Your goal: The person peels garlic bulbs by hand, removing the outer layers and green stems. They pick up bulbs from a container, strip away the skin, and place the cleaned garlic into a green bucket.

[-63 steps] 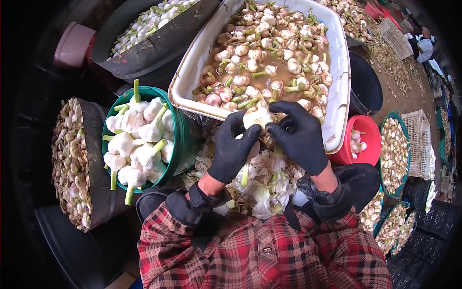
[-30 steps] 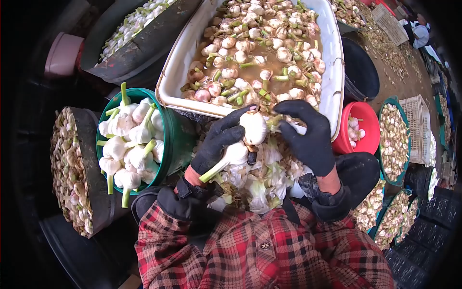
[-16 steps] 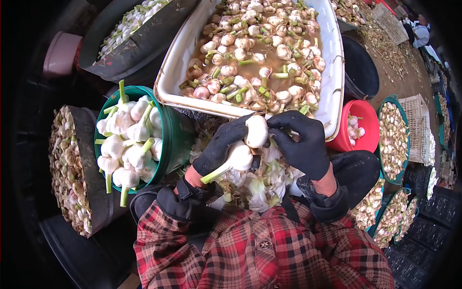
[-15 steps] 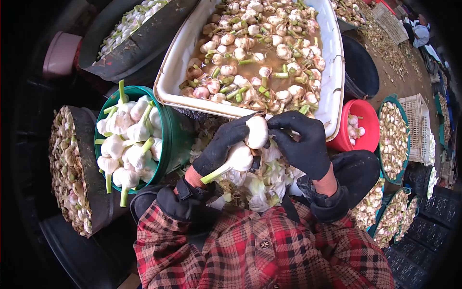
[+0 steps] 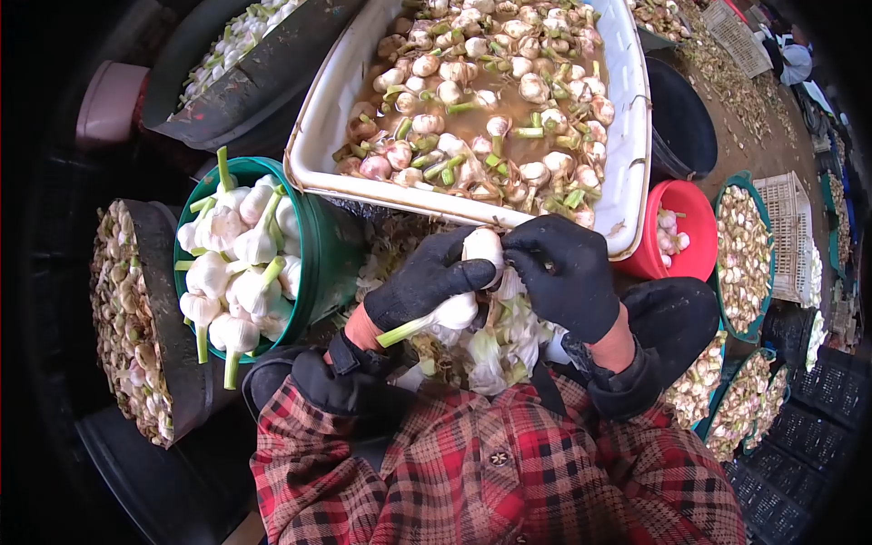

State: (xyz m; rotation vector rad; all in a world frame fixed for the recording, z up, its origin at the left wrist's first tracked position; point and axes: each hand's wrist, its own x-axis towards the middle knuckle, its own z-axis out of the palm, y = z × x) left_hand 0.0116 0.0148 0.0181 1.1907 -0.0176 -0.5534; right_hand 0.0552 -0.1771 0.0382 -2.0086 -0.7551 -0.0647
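From the wearer's head, the single camera looks forward and down, close above the gloved hands and lap.

White rectangular plastic tub (image 5: 409,198): ahead of the person (image 5: 495,463); brown-skinned garlic bulbs (image 5: 427,123) in it
Green round plastic bucket (image 5: 338,263): left, near the tub's near left corner; white stemmed garlic bulbs (image 5: 209,272) heaped in it
Dark grey curved-wall container (image 5: 182,318): left of the green bucket
Dark grey oval container (image 5: 243,104): left of the tub, behind the green bucket
Red round plastic bucket (image 5: 692,259): right, beside the tub's near right corner
Pale papery peelings (image 5: 500,350): before the person, between both buckets
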